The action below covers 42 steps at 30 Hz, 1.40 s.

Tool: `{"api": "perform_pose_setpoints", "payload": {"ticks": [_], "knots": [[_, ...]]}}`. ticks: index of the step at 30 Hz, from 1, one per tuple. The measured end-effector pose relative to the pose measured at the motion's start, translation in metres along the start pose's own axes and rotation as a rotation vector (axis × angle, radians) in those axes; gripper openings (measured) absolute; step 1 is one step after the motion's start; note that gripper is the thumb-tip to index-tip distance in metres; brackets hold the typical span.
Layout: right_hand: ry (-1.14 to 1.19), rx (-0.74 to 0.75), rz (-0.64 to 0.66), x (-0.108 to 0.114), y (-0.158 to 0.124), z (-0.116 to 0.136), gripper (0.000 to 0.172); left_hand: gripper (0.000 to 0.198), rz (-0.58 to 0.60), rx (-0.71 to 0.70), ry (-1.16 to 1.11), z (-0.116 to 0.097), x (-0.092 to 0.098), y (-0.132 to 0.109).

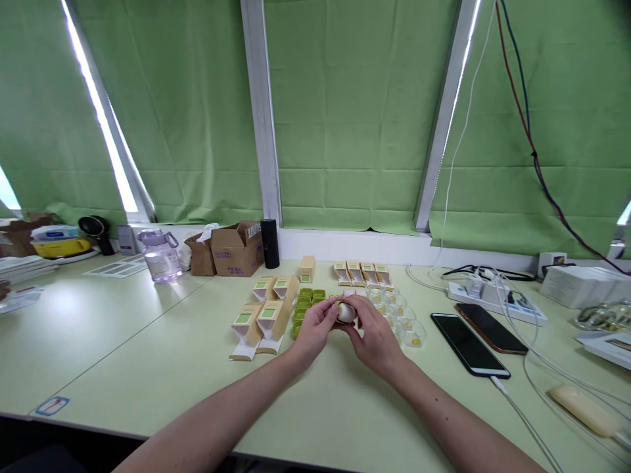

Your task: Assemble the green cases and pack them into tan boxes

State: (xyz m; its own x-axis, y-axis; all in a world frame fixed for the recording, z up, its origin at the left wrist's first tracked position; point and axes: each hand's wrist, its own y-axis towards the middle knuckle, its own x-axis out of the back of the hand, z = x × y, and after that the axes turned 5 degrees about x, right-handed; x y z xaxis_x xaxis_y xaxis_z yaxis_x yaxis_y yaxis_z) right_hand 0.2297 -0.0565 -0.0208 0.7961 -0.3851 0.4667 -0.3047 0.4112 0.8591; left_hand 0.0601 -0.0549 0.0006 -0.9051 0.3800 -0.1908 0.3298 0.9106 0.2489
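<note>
My left hand (315, 328) and my right hand (373, 336) meet at the middle of the pale green table (148, 341), fingers curled round a small white rounded piece (346, 313) with a green edge. Just behind my left hand lie several small green trays (304, 303). Left of them stand several tan open cartons (261, 315) with green labels. Behind my right hand sit several clear domed shells (404, 318) with yellow dots inside. A row of small tan boxes (363, 272) lies farther back, with one more tan box (306, 268) to their left.
Two phones (468, 343) (490, 326) lie right of my hands, one on a white cable. A power strip (493, 299) with plugs sits behind them. Brown cardboard boxes (236, 248), a black cylinder (269, 243) and a purple bottle (160, 256) stand at the back left. A yellow oblong (584, 408) lies at the right edge.
</note>
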Motion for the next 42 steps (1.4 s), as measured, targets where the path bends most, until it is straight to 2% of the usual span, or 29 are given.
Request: {"api": "perform_pose_setpoints", "payload": {"ticks": [4, 7, 10, 15, 20, 25, 31, 36, 38, 42], "knots": [[0.074, -0.161, -0.086, -0.003, 0.0, -0.002, 0.04, 0.061, -0.06, 0.001, 0.085, -0.002, 0.002, -0.001], [0.225, -0.301, -0.144, -0.002, 0.003, -0.003, 0.041, 0.055, -0.117, -0.037, 0.178, -0.002, 0.008, -0.002], [0.374, -0.385, -0.18, -0.002, 0.006, -0.004, 0.041, 0.041, -0.15, -0.169, 0.376, -0.002, 0.015, -0.002], [0.511, -0.473, -0.189, -0.003, 0.008, -0.001, 0.046, 0.053, -0.165, -0.461, 0.752, -0.001, 0.018, -0.002], [0.554, -0.489, -0.172, -0.004, 0.008, 0.005, 0.047, 0.047, -0.136, -0.599, 0.894, 0.002, 0.014, -0.001], [0.55, -0.481, -0.153, -0.003, 0.008, 0.006, 0.048, 0.029, -0.178, -0.554, 0.841, 0.004, 0.013, 0.0], [0.547, -0.594, -0.072, 0.019, 0.017, -0.006, 0.037, 0.043, -0.227, -0.334, 0.596, 0.012, 0.023, 0.007], [0.315, -0.614, -0.005, 0.039, 0.024, -0.029, 0.027, 0.063, -0.205, -0.157, 0.327, 0.017, 0.029, 0.018], [0.156, -0.608, 0.085, 0.045, 0.025, -0.034, 0.025, 0.068, -0.203, -0.117, 0.234, 0.017, 0.029, 0.019], [-0.308, -0.576, 0.294, 0.056, 0.028, -0.03, 0.016, 0.069, -0.19, -0.059, 0.111, 0.014, 0.028, 0.018]]}}
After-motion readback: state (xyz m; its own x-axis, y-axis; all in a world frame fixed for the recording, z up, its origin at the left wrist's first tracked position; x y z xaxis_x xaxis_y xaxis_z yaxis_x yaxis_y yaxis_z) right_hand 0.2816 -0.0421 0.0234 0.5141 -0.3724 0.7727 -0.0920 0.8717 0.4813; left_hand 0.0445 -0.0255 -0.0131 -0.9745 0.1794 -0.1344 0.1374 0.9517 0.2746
